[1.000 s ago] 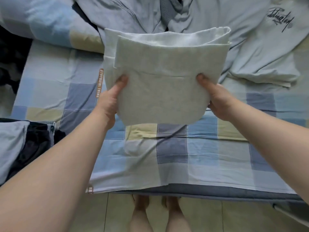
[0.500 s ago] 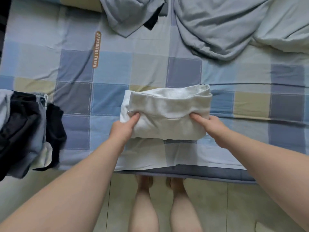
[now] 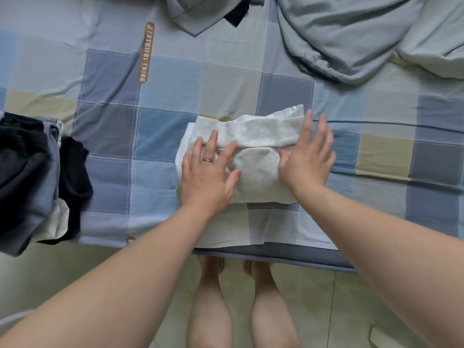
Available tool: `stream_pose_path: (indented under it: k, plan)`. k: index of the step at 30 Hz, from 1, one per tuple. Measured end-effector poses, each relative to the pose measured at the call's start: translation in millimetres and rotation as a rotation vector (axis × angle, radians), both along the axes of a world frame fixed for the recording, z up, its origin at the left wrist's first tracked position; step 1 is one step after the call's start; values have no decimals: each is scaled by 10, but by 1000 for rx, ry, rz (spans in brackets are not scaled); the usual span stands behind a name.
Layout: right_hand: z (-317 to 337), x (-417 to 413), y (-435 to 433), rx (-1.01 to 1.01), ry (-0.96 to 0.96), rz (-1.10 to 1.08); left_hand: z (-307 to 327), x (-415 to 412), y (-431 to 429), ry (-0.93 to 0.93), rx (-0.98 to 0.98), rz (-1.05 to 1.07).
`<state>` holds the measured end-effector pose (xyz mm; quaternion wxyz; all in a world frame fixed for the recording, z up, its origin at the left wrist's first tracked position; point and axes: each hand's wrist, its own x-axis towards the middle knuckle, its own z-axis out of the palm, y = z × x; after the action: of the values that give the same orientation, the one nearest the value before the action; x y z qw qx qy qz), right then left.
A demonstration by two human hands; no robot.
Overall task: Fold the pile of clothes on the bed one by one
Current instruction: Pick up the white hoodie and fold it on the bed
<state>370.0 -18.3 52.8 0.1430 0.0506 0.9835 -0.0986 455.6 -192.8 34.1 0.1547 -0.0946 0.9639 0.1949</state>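
Checked sheet (image 3: 170, 79) in blue, grey and beige squares covers the bed. Its near edge runs across the lower middle of the view, above a pale tiled floor (image 3: 75, 267).

Both hands lie flat on the white garment (image 3: 258, 172), fingers straight and spread, gripping nothing. The left hand (image 3: 208, 174) presses on the garment's left half, with its fingertips reaching a ribbed band folded across the top. It wears a ring (image 3: 207, 160). The right hand (image 3: 307, 159) presses on the right end, its outer fingers lying past the cloth's edge over the sheet.

The white garment is folded into a compact rectangle. It rests on the sheet in the middle of the view, close to the bed's near edge.

Well apart to the left, a dark pile (image 3: 27, 172) of black and grey-blue cloth with a bit of white sits at the bed's edge and hangs over it. On the far side, loose grey clothes (image 3: 351, 38) lie crumpled at the upper right. Another grey piece (image 3: 200, 13) with a black scrap beside it lies at the top centre. An orange label (image 3: 147, 52) is sewn on the sheet to the upper left of the hands.

Below the bed edge, two bare legs (image 3: 213, 310) stand on the floor.
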Motion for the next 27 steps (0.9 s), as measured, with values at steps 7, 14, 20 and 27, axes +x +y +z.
stream_pose_path:
  k: [7, 14, 20, 27]
  plan:
    - [-213, 170, 46, 106, -125, 692, -206, -105, -146, -31, -11, -60]
    - [-608, 151, 190, 167, -122, 726, -521, -68, -134, -87, -100, -143]
    - [-1101, 250, 261, 74, 109, 708, -1077, 10, -239, -81, -116, -187]
    - [-968, 203, 264, -24, -14, 579, -838, -105, -226, -222, -83, -127]
